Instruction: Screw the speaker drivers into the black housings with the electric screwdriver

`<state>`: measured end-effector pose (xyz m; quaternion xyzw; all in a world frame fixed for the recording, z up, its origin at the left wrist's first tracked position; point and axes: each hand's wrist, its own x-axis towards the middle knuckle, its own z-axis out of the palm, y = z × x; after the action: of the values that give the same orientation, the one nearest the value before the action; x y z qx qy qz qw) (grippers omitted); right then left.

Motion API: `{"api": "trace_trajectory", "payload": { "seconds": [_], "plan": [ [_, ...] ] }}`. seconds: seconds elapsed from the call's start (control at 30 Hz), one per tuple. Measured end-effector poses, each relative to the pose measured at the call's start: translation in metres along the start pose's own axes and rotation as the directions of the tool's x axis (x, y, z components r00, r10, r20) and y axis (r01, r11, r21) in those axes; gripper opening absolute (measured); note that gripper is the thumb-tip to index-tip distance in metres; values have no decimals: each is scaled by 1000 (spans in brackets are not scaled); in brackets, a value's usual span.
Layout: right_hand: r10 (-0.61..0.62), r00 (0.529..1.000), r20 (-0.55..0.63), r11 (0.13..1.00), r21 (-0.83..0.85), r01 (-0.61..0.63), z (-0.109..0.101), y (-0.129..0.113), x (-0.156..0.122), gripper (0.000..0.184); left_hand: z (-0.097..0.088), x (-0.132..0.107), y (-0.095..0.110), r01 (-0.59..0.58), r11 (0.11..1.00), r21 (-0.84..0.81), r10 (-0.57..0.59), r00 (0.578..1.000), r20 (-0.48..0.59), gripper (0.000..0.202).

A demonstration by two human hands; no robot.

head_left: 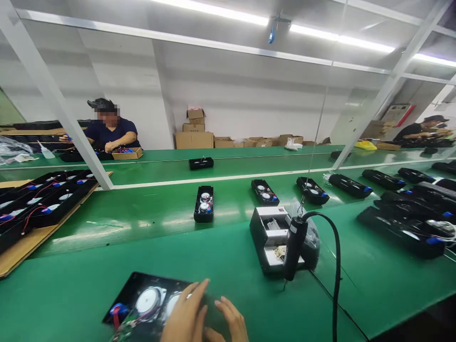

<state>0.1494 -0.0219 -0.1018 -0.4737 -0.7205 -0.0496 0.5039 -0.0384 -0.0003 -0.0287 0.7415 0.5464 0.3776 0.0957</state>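
Observation:
A black speaker housing (131, 294) lies tilted on the green bench at the lower middle of the head view. Two round white-backed speakers sit in it, with a blue part, red wires and a small green circuit board at its near left corner. My left hand (187, 311) reaches over the right end of this housing, fingers stretched and holding nothing I can see; whether it touches the housing is unclear. Just right of it is my right hand (231, 318), fingers loosely curved and apart, nothing visible in them. Both palms are partly cut off by the lower edge.
An electric screwdriver (295, 247) hangs point down before a screw feeder (269, 237), its black cable looping right. Several speaker housings (204, 204) line the belt behind; more are piled at right. A cardboard sheet (21, 254) bears housings at left. Co-workers (114, 128) sit across.

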Motion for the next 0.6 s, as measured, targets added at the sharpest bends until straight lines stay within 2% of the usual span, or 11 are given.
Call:
{"api": "trace_trajectory", "payload": {
  "seconds": [0.1, 0.13, 0.2, 0.27, 0.33, 0.43, 0.5, 0.53, 0.6],
  "plan": [
    [-117, 993, -6, 992, -38, 117, -3, -7, 9, 48, 3, 8, 40, -286, 951, -118, 287, 958, -5, 42],
    [-171, 985, 35, 984, -35, 172, -10, -9, 16, 45, -3, 8, 48, -329, 936, -129, 327, 944, -33, 42],
    [-254, 955, 151, 966, -3, 257, -27, -13, 33, 38, -21, 7, 58, -329, 937, -120, 318, 943, -102, 40],
    [-283, 926, 251, 959, 48, 280, -45, -17, 52, 29, -43, 4, 59, -251, 964, -88, 232, 955, -183, 37],
    [-260, 903, 341, 966, 77, 248, -60, -17, 69, 25, -65, 1, 54, -134, 989, -68, 114, 964, -242, 32],
    [-216, 875, 433, 976, 67, 208, -82, -2, 87, 27, -85, -3, 37, 84, 995, -59, -99, 947, -305, 20],
    [-195, 867, 459, 978, 28, 205, -97, 18, 93, 26, -83, -4, 24, 193, 978, -76, -207, 935, -287, 20],
    [-185, 864, 469, 978, 7, 207, -105, 29, 94, 25, -77, -4, 19, 225, 970, -96, -242, 940, -241, 23],
    [-158, 861, 483, 978, -40, 203, -120, 48, 94, 24, -57, -3, 12, 256, 952, -169, -272, 960, -75, 34]
  ]
}}
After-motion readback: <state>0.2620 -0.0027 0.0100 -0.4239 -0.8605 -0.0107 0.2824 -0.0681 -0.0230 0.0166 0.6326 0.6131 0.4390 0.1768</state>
